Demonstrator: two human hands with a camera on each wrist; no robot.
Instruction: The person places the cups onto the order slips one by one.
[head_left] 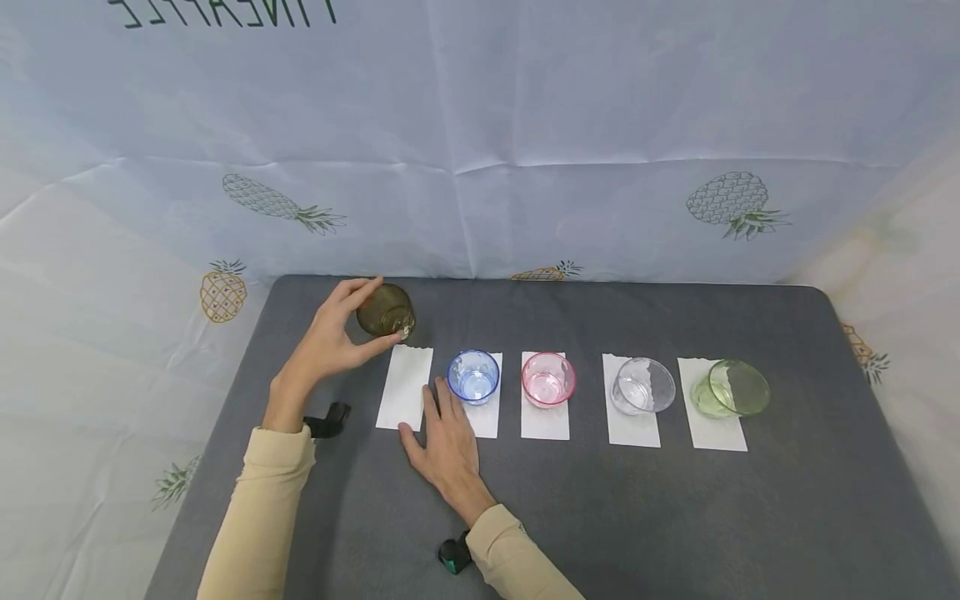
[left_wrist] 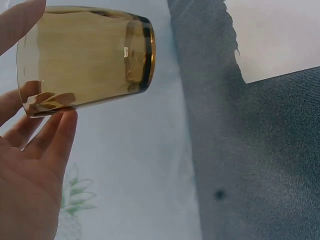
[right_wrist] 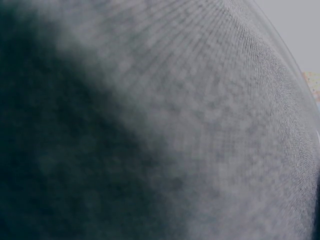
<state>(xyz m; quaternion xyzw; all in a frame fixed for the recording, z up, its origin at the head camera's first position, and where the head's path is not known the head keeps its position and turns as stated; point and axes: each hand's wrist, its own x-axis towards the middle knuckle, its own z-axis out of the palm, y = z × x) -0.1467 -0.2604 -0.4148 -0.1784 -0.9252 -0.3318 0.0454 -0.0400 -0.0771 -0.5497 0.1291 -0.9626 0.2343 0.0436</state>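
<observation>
My left hand [head_left: 324, 337] grips an amber-brown drinking glass [head_left: 381, 310] between thumb and fingers, near the table's far left edge. The left wrist view shows this tumbler [left_wrist: 92, 57] on its side in the picture, its thick base pointing right and its rim among the fingers. A paper slip [head_left: 406, 388] with a torn top edge lies just in front of it. My right hand [head_left: 450, 450] rests on the table, fingers extended, fingertips close to the blue glass [head_left: 474, 379]; whether they touch it I cannot tell. The right wrist view has only blurred grey fabric.
To the right, a pink glass [head_left: 548, 382], a colourless glass [head_left: 641, 387] and a green glass [head_left: 730, 390] stand on their own white paper slips. Dark grey cloth covers the table [head_left: 600, 525]. A pineapple-print curtain [head_left: 570, 100] hangs behind it.
</observation>
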